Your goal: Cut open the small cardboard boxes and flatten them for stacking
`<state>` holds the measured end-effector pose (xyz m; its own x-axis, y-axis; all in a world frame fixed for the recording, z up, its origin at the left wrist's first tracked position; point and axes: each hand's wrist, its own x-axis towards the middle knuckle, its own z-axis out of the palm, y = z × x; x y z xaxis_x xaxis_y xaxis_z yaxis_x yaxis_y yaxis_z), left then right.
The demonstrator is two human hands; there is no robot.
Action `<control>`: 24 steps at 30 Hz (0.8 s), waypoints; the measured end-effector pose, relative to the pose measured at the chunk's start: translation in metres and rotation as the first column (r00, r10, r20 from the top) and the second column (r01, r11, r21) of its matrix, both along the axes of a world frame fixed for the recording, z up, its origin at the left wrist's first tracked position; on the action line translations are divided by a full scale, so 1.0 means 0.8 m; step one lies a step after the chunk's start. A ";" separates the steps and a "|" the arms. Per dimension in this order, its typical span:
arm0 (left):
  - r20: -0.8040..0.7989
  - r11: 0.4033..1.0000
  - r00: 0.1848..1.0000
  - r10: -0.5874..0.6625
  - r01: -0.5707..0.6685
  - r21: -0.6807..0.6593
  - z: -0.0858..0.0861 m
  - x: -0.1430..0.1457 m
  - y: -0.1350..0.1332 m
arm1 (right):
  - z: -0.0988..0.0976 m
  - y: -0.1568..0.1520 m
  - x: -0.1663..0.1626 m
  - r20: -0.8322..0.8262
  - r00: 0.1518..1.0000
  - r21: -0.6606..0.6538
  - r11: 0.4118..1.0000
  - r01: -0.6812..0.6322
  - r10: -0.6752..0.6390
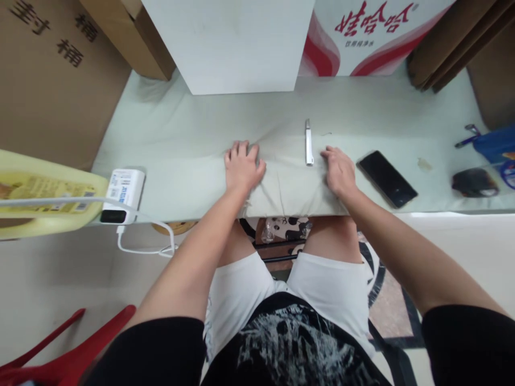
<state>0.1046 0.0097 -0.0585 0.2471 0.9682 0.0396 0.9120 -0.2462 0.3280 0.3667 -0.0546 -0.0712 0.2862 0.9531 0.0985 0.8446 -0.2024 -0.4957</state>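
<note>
My left hand rests palm down on the pale green cloth of the table, its fingers spread and nothing in it. To the right, my right hand lies on the same cloth, fingers loosely bent, with no object visible in it. A slim white and silver tool, shaped like a small cutter, lies between the hands, closer to the right one and apart from it. Beyond my right hand is a black smartphone, face up and slanted.
A white box and a red-and-white carton stand at the back. Cardboard borders the left. A power bank with a white cable sits beside a yellow jug. A blue pouch and a dark object lie right.
</note>
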 end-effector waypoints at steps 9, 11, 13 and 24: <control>-0.109 0.999 0.994 0.001 0.003 0.034 -0.004 -0.002 0.001 | 0.013 0.035 -0.102 -0.038 0.896 0.189 0.883 -0.429 0.443; -0.116 1.000 0.993 0.000 0.003 0.027 -0.003 -0.003 0.000 | 0.005 0.037 -0.118 0.076 0.859 0.080 0.855 -0.512 0.507; -0.123 1.000 0.992 0.002 0.001 0.022 -0.002 -0.003 -0.001 | -0.002 0.037 -0.126 0.156 0.837 0.027 0.845 -0.535 0.525; 0.154 0.980 0.981 0.120 -0.093 -0.173 0.017 -0.052 0.076 | -0.004 0.035 -0.128 0.190 0.847 0.047 0.857 -0.512 0.496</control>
